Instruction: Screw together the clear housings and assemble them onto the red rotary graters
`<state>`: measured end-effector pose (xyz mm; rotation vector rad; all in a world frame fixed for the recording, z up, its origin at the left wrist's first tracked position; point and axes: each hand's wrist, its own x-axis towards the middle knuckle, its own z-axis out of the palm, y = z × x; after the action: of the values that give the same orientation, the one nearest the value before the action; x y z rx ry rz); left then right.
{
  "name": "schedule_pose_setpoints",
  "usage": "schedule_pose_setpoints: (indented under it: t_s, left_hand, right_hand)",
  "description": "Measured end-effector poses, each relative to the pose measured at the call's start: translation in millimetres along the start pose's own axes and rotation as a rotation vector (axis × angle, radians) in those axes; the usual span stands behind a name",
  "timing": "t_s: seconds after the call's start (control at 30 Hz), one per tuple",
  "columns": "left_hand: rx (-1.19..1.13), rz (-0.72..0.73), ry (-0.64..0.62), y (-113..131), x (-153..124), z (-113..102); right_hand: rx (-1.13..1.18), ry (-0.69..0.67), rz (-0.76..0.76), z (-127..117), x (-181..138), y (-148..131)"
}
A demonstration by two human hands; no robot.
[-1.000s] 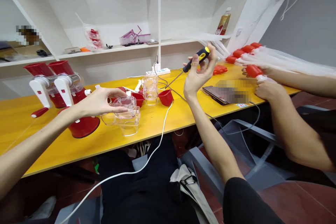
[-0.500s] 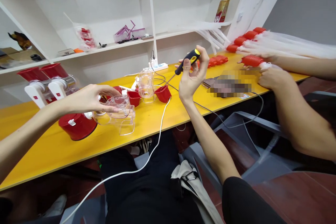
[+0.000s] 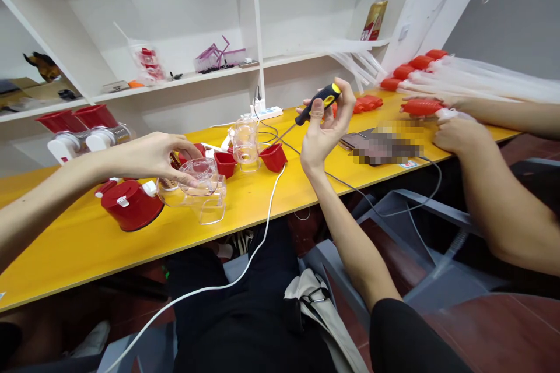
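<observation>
My right hand [image 3: 326, 128] is raised above the table, its fingers wrapped round a screwdriver [image 3: 318, 104] with a black and yellow handle. The shaft slants down to the left, toward a red cup-shaped part [image 3: 273, 157]. Fingers and thumb of my left hand [image 3: 175, 160] grip a clear plastic housing [image 3: 210, 198] at its round upper rim. Just left of that housing sits a red base [image 3: 131, 205] with a white clip. Behind, a second clear housing [image 3: 245, 143] stands between the red cup-shaped part and another red cup [image 3: 224, 164].
Red and white assembled units [image 3: 90, 128] stand at the left. A white cable [image 3: 270, 204] hangs over the table [image 3: 249, 204] edge. At right, a co-worker's hands [image 3: 459, 125] hold a red part [image 3: 422, 107] near a blurred dark item [image 3: 385, 147]. A power strip [image 3: 268, 112] lies at the back.
The whole view has shifted slightly, with the shelf and table sitting a little lower and further right. Both hands keep their grips, and the screwdriver is still raised.
</observation>
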<state>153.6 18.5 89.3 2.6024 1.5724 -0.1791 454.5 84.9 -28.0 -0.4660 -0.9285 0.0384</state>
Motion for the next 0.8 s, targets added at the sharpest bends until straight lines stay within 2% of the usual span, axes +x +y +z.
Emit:
schedule_pose_setpoints:
  t_s: [0.37,0.53,0.8]
  left_hand:
    - [-0.129,-0.017,0.007,-8,-1,6]
    - [-0.133,0.005,0.029,-9,1,8]
    - [-0.088,-0.024,-0.056,6,9,0]
  right_hand:
    - [0.046,0.181,-0.049,-2,8,-13]
    - [0.038,0.191,-0.054,-6,11,-21]
    - [0.042,0.199,-0.065,-7,10,-30]
